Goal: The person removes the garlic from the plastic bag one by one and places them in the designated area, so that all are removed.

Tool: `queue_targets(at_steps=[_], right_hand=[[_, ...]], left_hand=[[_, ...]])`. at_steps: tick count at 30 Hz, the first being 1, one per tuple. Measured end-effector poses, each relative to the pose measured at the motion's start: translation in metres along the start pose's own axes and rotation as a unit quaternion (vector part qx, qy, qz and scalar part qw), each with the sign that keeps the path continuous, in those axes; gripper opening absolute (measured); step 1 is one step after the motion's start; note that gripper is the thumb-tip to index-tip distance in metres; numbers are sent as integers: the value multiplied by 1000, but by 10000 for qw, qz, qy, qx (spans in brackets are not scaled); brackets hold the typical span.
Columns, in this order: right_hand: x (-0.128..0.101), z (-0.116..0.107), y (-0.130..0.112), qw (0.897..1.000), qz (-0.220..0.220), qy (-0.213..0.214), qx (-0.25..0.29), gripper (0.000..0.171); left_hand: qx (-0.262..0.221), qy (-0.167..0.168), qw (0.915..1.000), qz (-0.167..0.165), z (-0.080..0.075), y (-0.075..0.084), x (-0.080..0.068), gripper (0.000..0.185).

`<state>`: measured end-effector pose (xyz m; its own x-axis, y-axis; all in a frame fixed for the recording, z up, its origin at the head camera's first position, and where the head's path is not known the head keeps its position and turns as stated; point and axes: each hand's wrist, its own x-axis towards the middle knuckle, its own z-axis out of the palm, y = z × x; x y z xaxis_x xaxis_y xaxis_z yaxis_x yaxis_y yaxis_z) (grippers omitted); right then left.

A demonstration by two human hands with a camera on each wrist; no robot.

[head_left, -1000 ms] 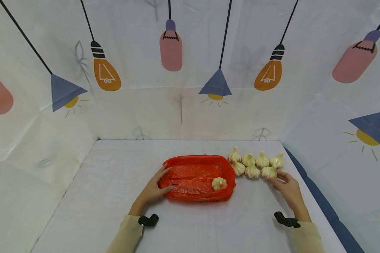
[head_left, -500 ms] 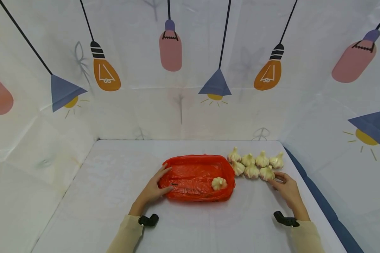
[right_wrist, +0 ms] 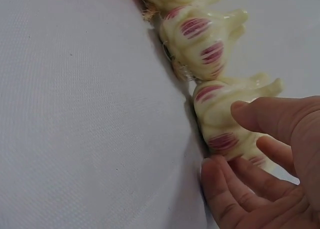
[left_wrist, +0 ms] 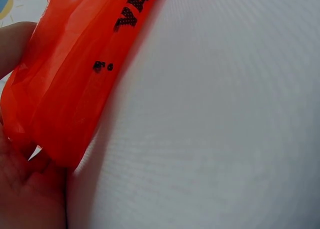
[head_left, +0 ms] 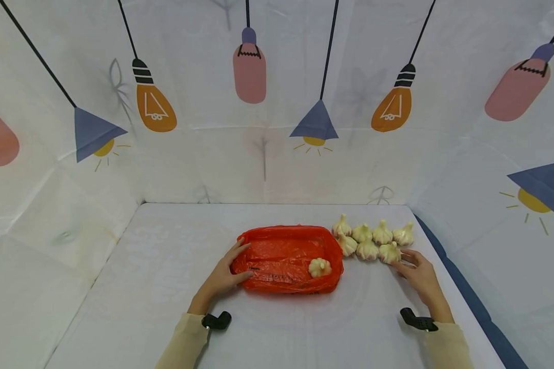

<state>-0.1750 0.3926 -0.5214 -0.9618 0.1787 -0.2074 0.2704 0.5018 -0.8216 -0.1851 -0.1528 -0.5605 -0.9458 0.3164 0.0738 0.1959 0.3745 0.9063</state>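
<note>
The left hand lies at the left end of the red plastic bag, which sits low in the centre of the head view on the white desk; its thumb and fingers pinch the bag's left edge, and in the left wrist view the red film fills the upper left of the frame, pressed against the palm. One garlic bulb rests inside the bag, near its right end. Just to the right of the bag, a cluster of garlic bulbs stands in two rows on the desk — the nearest of them touching the bag's rim or very close to it. The right hand reaches in from the lower right, and its fingers curl around the rightmost bulb of the front row; in the right wrist view the thumb sits over that bulb and the other fingers come up against its underside, while it rests on the desk, touching the next bulb in the row. Behind the desk hangs a white backdrop printed with coloured lamps and bulbs. A pale sleeve covers each forearm.
</note>
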Motion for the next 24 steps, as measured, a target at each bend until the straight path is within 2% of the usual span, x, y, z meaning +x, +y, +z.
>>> queue_targets(at_steps=[4, 9, 17, 24], right_hand=[[-3, -3, -1, 9996, -90, 80, -237, 80], [-8, -8, -2, 9959, -393, 612, -530, 71], [-17, -15, -28, 9803, -1208, 1368, -759, 55], [-26, -13, -54, 9730, -1761, 1278, -774, 53]], left_hand=[[-17, 10, 10000, -83, 0, 2, -1, 79], [48, -47, 9998, -195, 0, 5, 0, 79], [76, -81, 9997, -213, -1, 3, 1, 80], [75, -47, 9998, -205, -1, 2, 0, 79]])
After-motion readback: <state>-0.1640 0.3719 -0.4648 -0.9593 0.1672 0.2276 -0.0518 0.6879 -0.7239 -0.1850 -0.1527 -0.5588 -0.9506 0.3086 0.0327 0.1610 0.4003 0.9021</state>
